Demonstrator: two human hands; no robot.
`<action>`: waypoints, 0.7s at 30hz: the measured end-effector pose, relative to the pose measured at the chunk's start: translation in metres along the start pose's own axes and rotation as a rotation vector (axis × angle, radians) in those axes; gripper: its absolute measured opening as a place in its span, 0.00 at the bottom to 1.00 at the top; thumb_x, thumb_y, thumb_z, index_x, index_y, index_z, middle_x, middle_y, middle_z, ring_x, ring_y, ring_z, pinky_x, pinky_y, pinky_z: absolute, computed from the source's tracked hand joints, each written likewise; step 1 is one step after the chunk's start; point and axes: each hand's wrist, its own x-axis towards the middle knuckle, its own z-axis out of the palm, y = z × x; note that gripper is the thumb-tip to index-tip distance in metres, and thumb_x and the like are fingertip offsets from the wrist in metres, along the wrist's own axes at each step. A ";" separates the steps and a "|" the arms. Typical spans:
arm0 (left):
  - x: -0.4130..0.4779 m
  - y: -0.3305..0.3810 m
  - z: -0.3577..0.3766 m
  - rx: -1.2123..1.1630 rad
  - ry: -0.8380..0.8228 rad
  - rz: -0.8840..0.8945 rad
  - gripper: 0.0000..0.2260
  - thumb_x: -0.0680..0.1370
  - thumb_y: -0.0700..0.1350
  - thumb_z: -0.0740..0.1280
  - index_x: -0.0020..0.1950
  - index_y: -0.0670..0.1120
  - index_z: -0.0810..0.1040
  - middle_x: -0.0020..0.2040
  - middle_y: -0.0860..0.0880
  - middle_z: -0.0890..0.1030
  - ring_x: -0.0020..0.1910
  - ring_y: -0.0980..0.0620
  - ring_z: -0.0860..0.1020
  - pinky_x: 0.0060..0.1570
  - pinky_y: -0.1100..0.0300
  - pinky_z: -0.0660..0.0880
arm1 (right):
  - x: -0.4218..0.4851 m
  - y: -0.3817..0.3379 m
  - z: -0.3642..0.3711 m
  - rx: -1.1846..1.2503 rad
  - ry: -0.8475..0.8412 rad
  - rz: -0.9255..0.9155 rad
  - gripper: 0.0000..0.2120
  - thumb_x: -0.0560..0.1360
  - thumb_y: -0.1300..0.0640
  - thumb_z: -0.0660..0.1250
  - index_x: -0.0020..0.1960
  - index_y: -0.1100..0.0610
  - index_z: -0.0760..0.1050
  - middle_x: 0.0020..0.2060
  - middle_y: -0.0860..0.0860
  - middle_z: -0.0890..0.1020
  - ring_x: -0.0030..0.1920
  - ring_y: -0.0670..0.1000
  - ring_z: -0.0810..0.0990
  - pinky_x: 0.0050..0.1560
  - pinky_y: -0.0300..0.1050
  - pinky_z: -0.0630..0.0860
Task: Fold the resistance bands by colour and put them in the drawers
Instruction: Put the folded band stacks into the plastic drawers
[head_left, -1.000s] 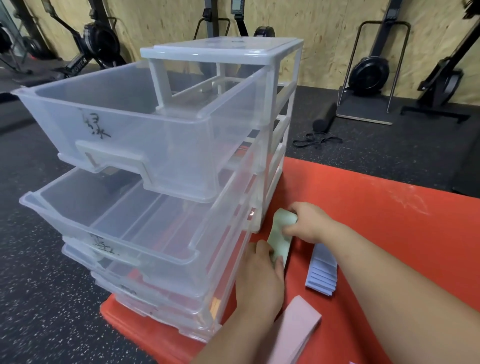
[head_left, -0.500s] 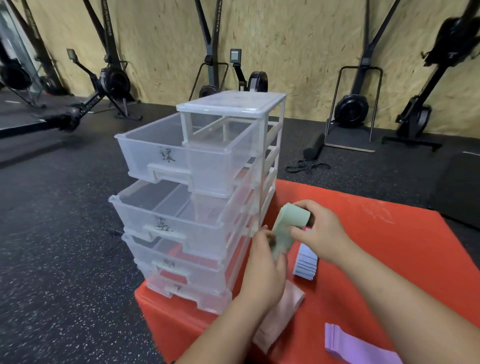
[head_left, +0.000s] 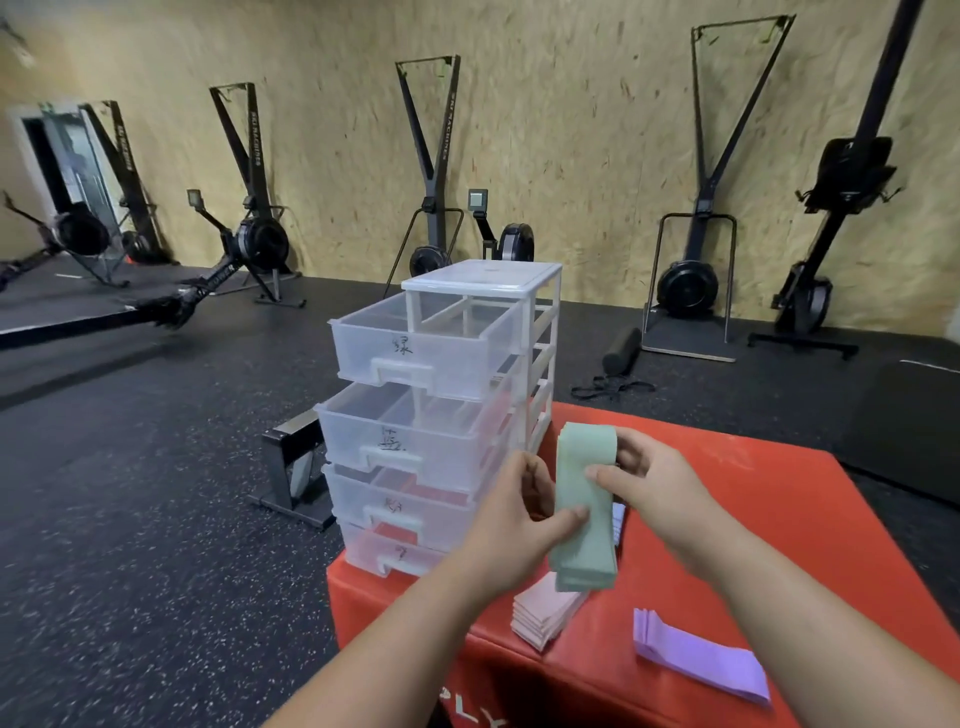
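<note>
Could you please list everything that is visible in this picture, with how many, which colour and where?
red box: one, red, on the black floor
drawer unit: one, white frame with four clear drawers pulled out, on the box's left side
green resistance bands: one folded bundle, pale green, held upright above the box
pink resistance bands: one folded stack, pink, on the box, near edge
purple resistance bands: one pile, purple, on the box, right
blue resistance bands: one stack, pale blue, mostly hidden behind the green bundle
foam roller: one, black, on the floor behind
ski machines: several, black, along the wooden wall
left hand: pinches the green bundle
right hand: grips it higher up
</note>
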 end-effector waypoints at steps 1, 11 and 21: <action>-0.006 0.004 -0.004 -0.016 0.018 0.011 0.18 0.73 0.48 0.79 0.48 0.51 0.70 0.41 0.47 0.75 0.40 0.50 0.74 0.43 0.47 0.74 | -0.006 -0.003 0.008 0.056 -0.008 0.021 0.19 0.80 0.68 0.69 0.68 0.55 0.77 0.58 0.52 0.87 0.61 0.55 0.85 0.56 0.48 0.82; -0.029 0.034 -0.059 -0.140 0.209 0.055 0.18 0.76 0.41 0.79 0.49 0.41 0.70 0.39 0.49 0.75 0.38 0.52 0.75 0.41 0.55 0.75 | -0.011 -0.046 0.076 0.165 -0.061 0.160 0.19 0.79 0.56 0.74 0.69 0.57 0.77 0.58 0.56 0.87 0.57 0.55 0.87 0.60 0.58 0.83; 0.018 0.068 -0.139 -0.043 0.256 0.172 0.20 0.76 0.55 0.79 0.50 0.45 0.72 0.45 0.46 0.83 0.45 0.47 0.81 0.47 0.54 0.79 | 0.063 -0.145 0.097 -0.024 -0.170 -0.048 0.19 0.76 0.59 0.76 0.66 0.51 0.81 0.54 0.56 0.88 0.52 0.58 0.88 0.54 0.56 0.83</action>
